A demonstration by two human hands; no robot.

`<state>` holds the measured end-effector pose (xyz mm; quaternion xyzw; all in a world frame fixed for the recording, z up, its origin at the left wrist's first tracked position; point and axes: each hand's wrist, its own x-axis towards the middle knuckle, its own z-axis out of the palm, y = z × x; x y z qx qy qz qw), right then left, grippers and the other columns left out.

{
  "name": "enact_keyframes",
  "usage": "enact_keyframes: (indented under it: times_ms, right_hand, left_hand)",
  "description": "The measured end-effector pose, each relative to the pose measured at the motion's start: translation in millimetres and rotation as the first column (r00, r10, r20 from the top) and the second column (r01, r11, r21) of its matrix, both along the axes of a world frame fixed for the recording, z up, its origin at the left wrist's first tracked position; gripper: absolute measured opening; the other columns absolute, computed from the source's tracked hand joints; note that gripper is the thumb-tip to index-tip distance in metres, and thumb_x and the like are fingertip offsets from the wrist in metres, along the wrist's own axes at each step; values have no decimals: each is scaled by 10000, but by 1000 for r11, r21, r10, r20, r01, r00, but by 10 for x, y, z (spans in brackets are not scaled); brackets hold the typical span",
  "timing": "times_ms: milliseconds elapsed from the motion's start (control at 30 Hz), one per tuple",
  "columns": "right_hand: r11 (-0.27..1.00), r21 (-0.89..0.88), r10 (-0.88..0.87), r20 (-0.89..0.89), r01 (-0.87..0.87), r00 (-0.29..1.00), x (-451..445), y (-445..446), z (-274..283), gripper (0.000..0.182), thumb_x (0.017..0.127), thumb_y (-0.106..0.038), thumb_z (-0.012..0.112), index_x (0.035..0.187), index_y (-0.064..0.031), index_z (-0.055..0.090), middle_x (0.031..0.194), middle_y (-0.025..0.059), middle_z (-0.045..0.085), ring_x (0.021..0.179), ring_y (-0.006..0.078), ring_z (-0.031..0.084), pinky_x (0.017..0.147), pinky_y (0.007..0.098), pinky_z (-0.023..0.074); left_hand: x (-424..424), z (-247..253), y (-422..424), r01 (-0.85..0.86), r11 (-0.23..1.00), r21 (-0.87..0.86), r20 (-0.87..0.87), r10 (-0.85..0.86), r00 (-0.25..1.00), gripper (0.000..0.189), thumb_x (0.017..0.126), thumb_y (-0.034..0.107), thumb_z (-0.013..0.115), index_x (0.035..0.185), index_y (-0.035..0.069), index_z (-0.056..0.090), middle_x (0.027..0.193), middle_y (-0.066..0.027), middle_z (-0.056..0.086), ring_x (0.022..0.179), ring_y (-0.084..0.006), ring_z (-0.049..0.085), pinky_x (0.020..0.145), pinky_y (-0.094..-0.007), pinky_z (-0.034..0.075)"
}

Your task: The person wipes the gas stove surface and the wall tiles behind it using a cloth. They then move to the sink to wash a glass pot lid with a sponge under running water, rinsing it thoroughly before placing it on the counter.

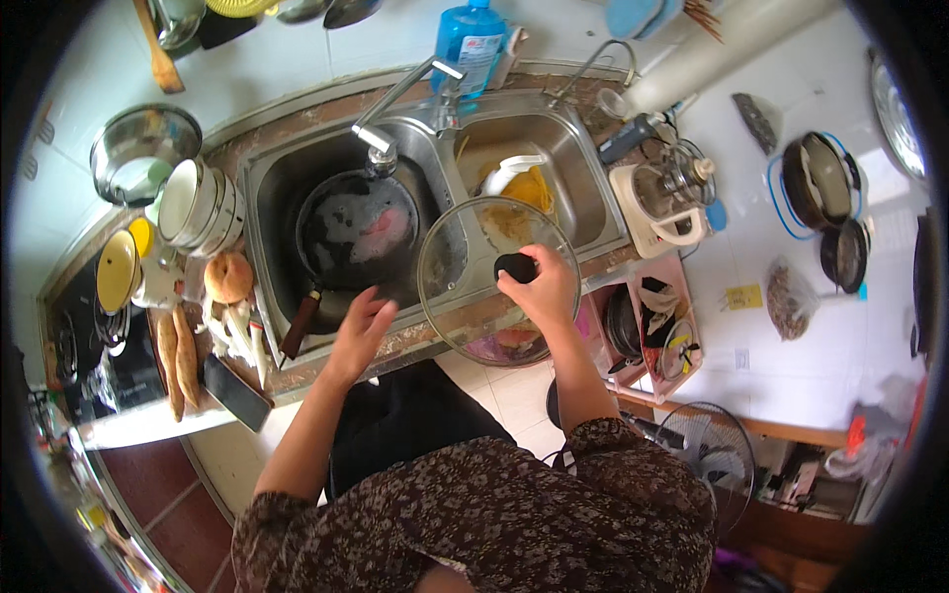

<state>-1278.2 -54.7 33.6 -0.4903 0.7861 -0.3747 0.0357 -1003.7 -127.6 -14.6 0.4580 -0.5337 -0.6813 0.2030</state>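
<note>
My right hand point(545, 289) grips the black knob of a round glass pot lid point(456, 311), which is held over the sink divider and the counter's front edge. My left hand point(365, 326) is empty with its fingers apart, near the front rim of the left basin. In that basin point(437, 285) sits a dark frying pan point(315, 230) with cloudy water and something pinkish in it, under the metal faucet point(408, 93). The pan's brown handle point(302, 326) leans over the front rim. A white plastic tool point(511, 170) and yellowish scraps point(530, 193) lie in the right basin.
Left of the sink stand stacked enamel bowls point(189, 207), a steel bowl point(111, 159), a round fruit point(227, 277), long root vegetables point(185, 356) and a smartphone point(237, 393). A white appliance point(652, 215) is at the right, above a pink rack point(630, 385). A blue bottle point(467, 44) stands behind.
</note>
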Motion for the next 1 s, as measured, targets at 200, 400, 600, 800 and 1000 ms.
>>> enact_keyframes:
  times_ms: [200, 400, 600, 800, 1000]
  right_hand:
    - [996, -12, 89, 160, -88, 983, -129, -207, 104, 380, 605, -230, 776, 893, -43, 612, 823, 125, 632, 737, 291, 614, 662, 368, 488]
    - [994, -53, 96, 27, -94, 995, -134, -405, 52, 336, 656, -225, 769, 856, -14, 599, 773, 137, 627, 696, 267, 616, 623, 346, 485]
    - [985, 101, -129, -92, 138, 987, -70, -416, 53, 389, 724, -357, 697, 770, 8, 571, 691, 204, 608, 662, 380, 601, 603, 435, 480]
    - [925, 296, -245, -11, 237, 969, 15, -613, 54, 580, 753, -545, 605, 836, 28, 614, 724, 253, 622, 720, 410, 618, 652, 458, 488]
    - [983, 111, 131, 138, -146, 982, -139, -359, 264, 453, 838, -355, 610, 1201, -88, 560, 1064, 184, 547, 972, 344, 551, 830, 394, 448]
  left_hand:
    - [-848, 114, -98, 3, 845, 535, -366, 228, 902, 546, 884, 430, 572, 1214, 2, 491, 1139, -129, 599, 944, -172, 569, 817, -291, 428]
    - [-1013, 282, -106, -252, 898, 360, -312, 371, 875, 420, 895, 372, 573, 1051, -18, 583, 961, -123, 674, 739, -149, 580, 706, -283, 441]
    - [-1106, 318, -12, -298, 918, 263, -362, 380, 851, 341, 891, 323, 591, 967, -8, 624, 906, -108, 680, 708, -124, 567, 671, -262, 436]
    - [-1077, 370, 2, -418, 894, 162, -302, 448, 841, 306, 894, 301, 597, 956, 3, 630, 846, -82, 670, 688, -110, 570, 638, -250, 431]
    - [-1010, 412, -90, -405, 890, 211, -328, 454, 828, 329, 897, 313, 595, 965, -8, 624, 885, -95, 666, 683, -123, 580, 636, -251, 431]
